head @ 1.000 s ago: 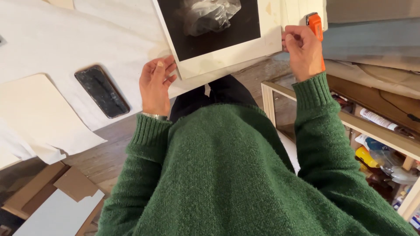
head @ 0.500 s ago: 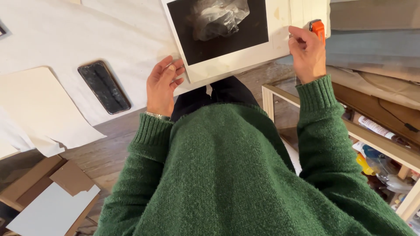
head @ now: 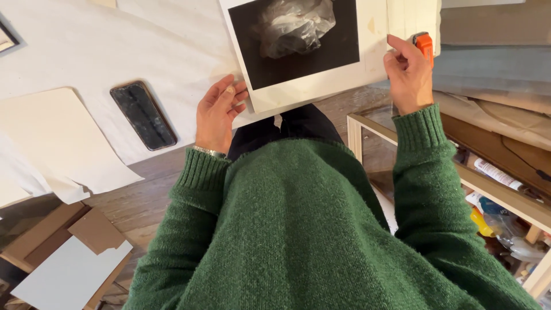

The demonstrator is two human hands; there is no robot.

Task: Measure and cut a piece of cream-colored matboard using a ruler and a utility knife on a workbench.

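Head view looking down a green sweater: the left hand [head: 217, 113] rests on the white-covered bench [head: 115, 46], its fingers [head: 229, 95] loosely spread and touching the near left corner of a photographic print [head: 298, 46], a dark square image with a pale crumpled shape at its centre and a wide white border; the right hand [head: 408, 77] is at the print's right border, its fingers together around an orange utility knife [head: 425, 46] whose tip shows just above the knuckles, beside a pale straight strip [head: 410, 20] that may be a ruler, though its edge cannot be read clearly; left of the left fingers, well apart from the print, lie a dark phone [head: 143, 115] and a loose cream sheet [head: 54, 138]; below the right wrist sits a wooden frame [head: 367, 129]; judged from the pose, the print is being steadied for a cut along its right border, and the coming stroke would call for firm pressure from the left fingers so that the sheet cannot slide, with the blade kept tight against a straight edge
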